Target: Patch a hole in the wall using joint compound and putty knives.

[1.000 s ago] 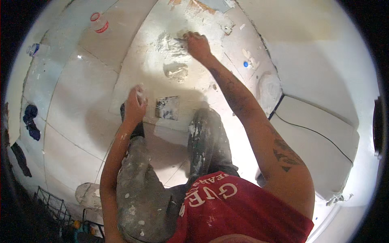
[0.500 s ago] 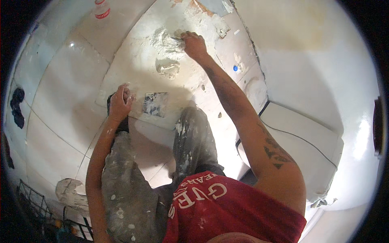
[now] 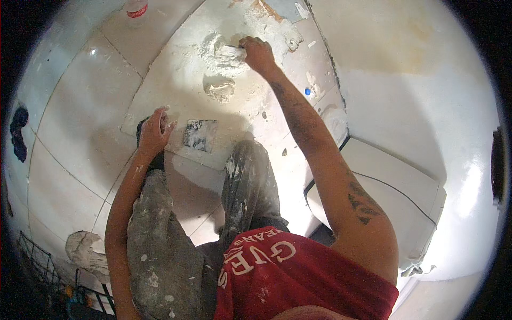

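Observation:
My right hand [image 3: 258,55] is closed round what looks like a putty knife [image 3: 233,52], its blade flat in a heap of white plaster powder [image 3: 213,45]. Nearer me sits a smaller mound of creamy paste [image 3: 220,89]. Both lie on a white-smeared sheet [image 3: 178,80] on the floor. My left hand [image 3: 156,130] hovers over my left foot [image 3: 141,130], powdery fingers loosely bent and apart, with nothing visible in them. To its right lies a dark square plate [image 3: 200,135] streaked with white.
A clear bottle with a red label [image 3: 137,9] stands far left. A blue cap [image 3: 308,92] and crumbs lie by the right wall [image 3: 394,80]. A white box-like thing with a cord [image 3: 394,181] is at right. A wire rack [image 3: 40,264] and plaster-crusted round thing [image 3: 85,248] are at lower left.
My left hand's fingers have loosened, the thumb now standing out. The putty knife has shifted slightly in the powder, and its blade now shows pale instead of dark.

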